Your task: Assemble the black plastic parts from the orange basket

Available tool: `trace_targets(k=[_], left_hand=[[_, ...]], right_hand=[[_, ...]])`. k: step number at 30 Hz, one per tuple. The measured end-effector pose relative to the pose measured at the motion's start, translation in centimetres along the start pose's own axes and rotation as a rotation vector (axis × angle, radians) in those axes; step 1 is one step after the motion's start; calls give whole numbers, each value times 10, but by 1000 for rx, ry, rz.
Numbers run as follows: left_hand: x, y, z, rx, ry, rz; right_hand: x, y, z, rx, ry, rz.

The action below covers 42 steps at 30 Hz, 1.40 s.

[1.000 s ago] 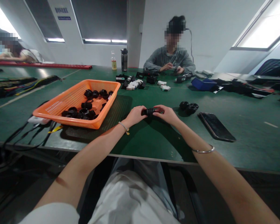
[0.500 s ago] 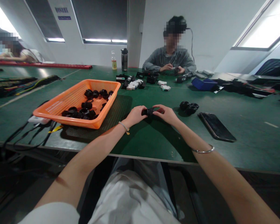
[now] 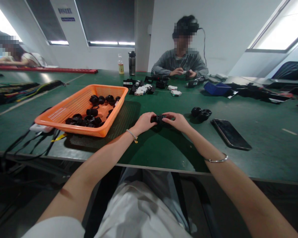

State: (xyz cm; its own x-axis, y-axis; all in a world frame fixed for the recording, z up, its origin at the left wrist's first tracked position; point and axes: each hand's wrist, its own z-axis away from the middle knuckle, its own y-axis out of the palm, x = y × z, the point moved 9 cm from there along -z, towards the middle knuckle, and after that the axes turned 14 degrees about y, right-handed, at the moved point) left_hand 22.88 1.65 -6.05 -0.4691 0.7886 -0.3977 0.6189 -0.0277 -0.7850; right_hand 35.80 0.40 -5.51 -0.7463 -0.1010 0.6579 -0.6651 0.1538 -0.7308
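Note:
Just above the green table (image 3: 149,152), a small black round plastic fitting (image 3: 160,119) sits between my two hands. My left hand (image 3: 146,122) pinches its left end with thumb and fingers. On the other end are the thumb and fingertips of my right hand (image 3: 175,121), also closed. Fingers cover part of the fitting, so its exact kind does not show. Several similar black fittings (image 3: 90,119) lie in an orange perforated basket (image 3: 104,131) to the left. A small cluster of black fittings (image 3: 201,114) rests right of my right hand.
A phone (image 3: 230,134) lies at the right. White and black parts (image 3: 143,89) are spread farther back, near a blue bin (image 3: 217,89). Two bottles stand behind them. A co-worker (image 3: 180,62) sits opposite, another person at far left. Cables (image 3: 37,145) hang over the front edge at left.
My right fingers have shifted slightly and lie closer around the right end of the fitting. My left hand and the other things stay nearly the same.

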Motion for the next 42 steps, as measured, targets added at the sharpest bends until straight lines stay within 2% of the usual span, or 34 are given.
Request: trace_targets(k=[4, 7, 20, 33, 42], left_hand=[[1, 1, 0, -5, -1, 9], [1, 1, 0, 1, -7, 6], [1, 0, 0, -4, 3, 7], [-1, 0, 0, -1, 15, -6], [-1, 0, 0, 5, 0, 10]], right_hand=[[3, 0, 0, -3, -93, 4], [2, 0, 0, -5, -108, 1], [2, 1, 2, 49, -69, -106], [3, -1, 2, 55, -12, -70], [4, 0, 2, 65, -40, -40]])
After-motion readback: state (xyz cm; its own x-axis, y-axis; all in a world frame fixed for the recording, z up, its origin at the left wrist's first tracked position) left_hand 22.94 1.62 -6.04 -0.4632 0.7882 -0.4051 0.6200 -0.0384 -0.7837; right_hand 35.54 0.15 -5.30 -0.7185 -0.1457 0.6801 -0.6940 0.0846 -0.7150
